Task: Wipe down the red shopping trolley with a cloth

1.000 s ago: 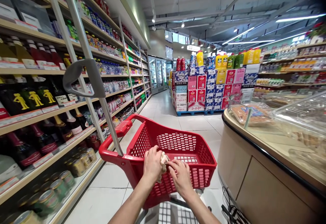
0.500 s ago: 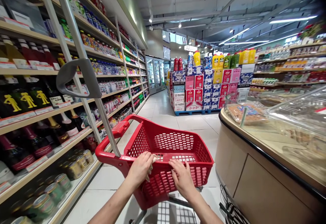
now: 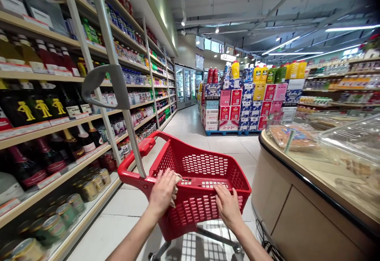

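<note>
A red plastic shopping cart point(image 3: 202, 188) with perforated walls stands side-on in front of me, its basket showing nothing inside. My left hand point(image 3: 164, 190) presses a crumpled beige cloth point(image 3: 175, 191) against the near rim, close to the handle end. Most of the cloth is hidden under the palm and fingers. Farther right on the same rim, my right hand point(image 3: 228, 203) grips with its fingers hooked over the edge and its thumb on the outer side. A silver pole with a grey plastic loop point(image 3: 107, 87) rises from the handle end.
Shelves of bottles and cans point(image 3: 74, 134) line the left side. A curved counter point(image 3: 308, 197) with clear covers stands close on the right, cables point(image 3: 265, 241) at its foot. Ahead are stacked drink cartons point(image 3: 231, 110) and glass-door coolers point(image 3: 185, 85).
My right hand has slid right along the rim. The left hand, with the cloth, has shifted slightly toward the handle end. The view has turned a little left.
</note>
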A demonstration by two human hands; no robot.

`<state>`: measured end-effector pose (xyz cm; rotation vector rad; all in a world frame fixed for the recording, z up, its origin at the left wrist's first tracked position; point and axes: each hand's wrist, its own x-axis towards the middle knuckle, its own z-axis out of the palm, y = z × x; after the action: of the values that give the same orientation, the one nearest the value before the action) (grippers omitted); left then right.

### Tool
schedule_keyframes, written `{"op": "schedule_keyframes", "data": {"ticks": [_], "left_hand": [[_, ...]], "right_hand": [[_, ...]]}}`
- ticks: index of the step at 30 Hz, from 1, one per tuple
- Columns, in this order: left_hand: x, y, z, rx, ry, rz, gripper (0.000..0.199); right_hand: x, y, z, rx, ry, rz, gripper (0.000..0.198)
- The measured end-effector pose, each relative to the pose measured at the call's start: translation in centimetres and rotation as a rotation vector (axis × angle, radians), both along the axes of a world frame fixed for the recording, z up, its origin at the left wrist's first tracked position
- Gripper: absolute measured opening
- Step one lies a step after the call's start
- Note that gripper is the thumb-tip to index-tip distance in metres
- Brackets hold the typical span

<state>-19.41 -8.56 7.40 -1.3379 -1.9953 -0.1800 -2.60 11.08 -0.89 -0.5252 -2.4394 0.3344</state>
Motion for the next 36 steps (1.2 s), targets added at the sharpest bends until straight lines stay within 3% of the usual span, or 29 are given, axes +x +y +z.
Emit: {"op": "schedule_keyframes", "data": {"ticks": [3,8,10,13,17,19,23,25,28,32,36], "left_hand": [[-1.0,-1.5,0.6,0.081,0.038,0.093,0.038],[1.7,3.3,-1.9,-0.047,-0.054,0.012,0.037],[2.2,4.3,-2.0,-0.098,-0.079,-0.029,0.035],[0.5,2.0,-0.3,-0.095,-0.03,-0.004,0.034],[-2.3,-2.1,2.2,0.049,0.037,0.152,0.033],[-1.9,-1.5,1.7,0.05,0.027,0.16,0.032],[1.0,3.6,-1.2,-0.041,-0.03,0.046,0.031],[1.4,4.6,-1.6,-0.062,-0.026,-0.004,0.031],[-0.3,2.2,-0.3,-0.023,0.002,0.016,0.032],[-2.8,-1.4,1.5,0.107,0.047,0.147,0.034],[-0.6,1.8,-0.7,0.003,-0.007,0.06,0.033]], "right_hand": [[0.0,-1.0,0.0,-0.001,0.021,-0.049,0.041],[-0.1,-1.4,0.3,0.017,0.001,-0.002,0.042],[0.3,-0.7,0.2,0.027,-0.022,0.012,0.043],[0.8,0.4,-0.2,0.04,-0.029,-0.016,0.045],[0.8,0.9,-1.3,0.057,-0.003,-0.033,0.045],[0.6,0.7,-1.6,0.062,0.021,-0.058,0.044],[0.6,0.6,-1.2,0.089,0.013,-0.063,0.043],[0.8,0.7,-0.9,0.095,-0.007,-0.056,0.043],[0.9,0.8,-0.7,0.088,-0.012,-0.047,0.046],[0.4,0.7,-1.4,0.052,0.018,-0.071,0.045],[0.4,0.8,-1.8,0.029,-0.001,-0.054,0.044]]}}
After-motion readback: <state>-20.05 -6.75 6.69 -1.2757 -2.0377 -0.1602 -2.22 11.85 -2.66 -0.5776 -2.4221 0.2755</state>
